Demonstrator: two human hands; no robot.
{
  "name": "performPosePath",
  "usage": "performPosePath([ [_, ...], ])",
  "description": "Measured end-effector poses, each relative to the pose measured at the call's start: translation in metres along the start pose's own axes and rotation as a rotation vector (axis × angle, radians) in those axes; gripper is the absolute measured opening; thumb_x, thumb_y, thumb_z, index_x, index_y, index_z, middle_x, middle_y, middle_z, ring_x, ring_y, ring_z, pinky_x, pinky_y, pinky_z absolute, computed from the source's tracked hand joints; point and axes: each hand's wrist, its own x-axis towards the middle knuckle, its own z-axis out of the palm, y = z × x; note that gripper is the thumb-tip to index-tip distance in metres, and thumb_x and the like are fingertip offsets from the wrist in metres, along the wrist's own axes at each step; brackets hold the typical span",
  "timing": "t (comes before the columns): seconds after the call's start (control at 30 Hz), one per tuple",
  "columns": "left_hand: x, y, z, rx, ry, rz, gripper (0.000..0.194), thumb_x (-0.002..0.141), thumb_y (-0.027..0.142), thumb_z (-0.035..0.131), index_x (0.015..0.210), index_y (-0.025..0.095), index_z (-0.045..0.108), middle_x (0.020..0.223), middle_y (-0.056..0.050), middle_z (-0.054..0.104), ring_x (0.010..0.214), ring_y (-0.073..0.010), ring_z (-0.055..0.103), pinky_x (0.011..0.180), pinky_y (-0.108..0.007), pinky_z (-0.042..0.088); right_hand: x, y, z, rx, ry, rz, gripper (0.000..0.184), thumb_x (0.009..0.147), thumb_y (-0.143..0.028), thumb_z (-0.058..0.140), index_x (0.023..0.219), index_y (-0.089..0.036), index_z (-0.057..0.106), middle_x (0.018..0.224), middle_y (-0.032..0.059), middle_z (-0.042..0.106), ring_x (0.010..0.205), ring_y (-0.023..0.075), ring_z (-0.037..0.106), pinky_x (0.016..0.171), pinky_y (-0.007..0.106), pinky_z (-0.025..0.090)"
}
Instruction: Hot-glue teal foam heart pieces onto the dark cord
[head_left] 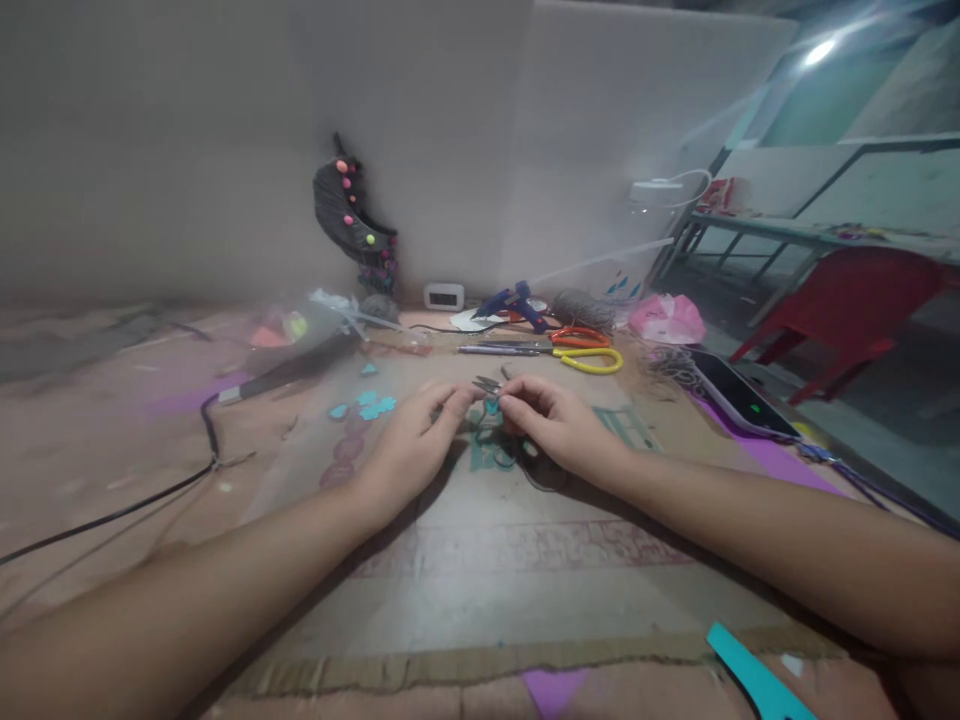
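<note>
Over the middle of the cardboard my left hand [429,430] and my right hand [553,415] almost meet, both pinched at the fingertips. Small pointed metal blades [487,384], like those of little scissors, stick out leftward from my right fingertips. Just beneath them shows a small teal piece [491,407]. Thin dark grey cord [504,460] hangs in loops below the fingers onto the board. What my left fingertips pinch is too small to make out. Several teal flower-like cutouts [369,405] lie to the left of my left hand.
Beyond my hands lie yellow-handled scissors [589,358], orange-handled scissors [581,337], a blue glue gun [517,303] and a white clock [444,296]. At right is a phone [742,395]; at left runs a black cable [112,515]. A teal handle [754,675] lies near the front edge.
</note>
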Motion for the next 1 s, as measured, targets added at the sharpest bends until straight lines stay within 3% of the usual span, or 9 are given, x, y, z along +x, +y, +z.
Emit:
performPosePath([
  [0.17,-0.0004,0.0062,-0.0013,-0.011,0.002,-0.086,0.027,0.095,0.042,0.051,0.096,0.023,0.07,0.104,-0.004,0.072,0.103,-0.022,0.064,0.091,-0.034,0.049,-0.0018,-0.0049,-0.0012,-0.081,-0.015,-0.031,0.015,0.09,-0.033,0.053,0.088,-0.019,0.059,0.068,-0.0021,0.056,0.062,0.0118,0.052,0.059,0.024,0.042],
  [0.3,-0.0013,0.0095,-0.0023,0.042,-0.018,-0.075,0.018,0.088,0.038,0.06,0.093,0.024,0.071,0.101,-0.003,0.071,0.101,-0.022,0.063,0.092,-0.034,0.048,-0.0019,-0.0084,-0.002,-0.155,-0.02,-0.055,0.015,0.089,-0.031,0.052,0.087,-0.018,0.059,0.07,-0.0013,0.059,0.065,0.0123,0.054,0.063,0.025,0.042],
  [1.0,-0.0011,0.0068,-0.0014,0.012,-0.07,-0.051,0.017,0.09,0.033,0.053,0.085,0.022,0.065,0.09,-0.001,0.071,0.088,-0.02,0.064,0.085,-0.033,0.049,-0.0022,-0.0105,-0.0023,-0.201,-0.033,-0.072,0.013,0.09,-0.029,0.053,0.087,-0.019,0.06,0.073,-0.0007,0.062,0.068,0.0129,0.055,0.065,0.026,0.043],
])
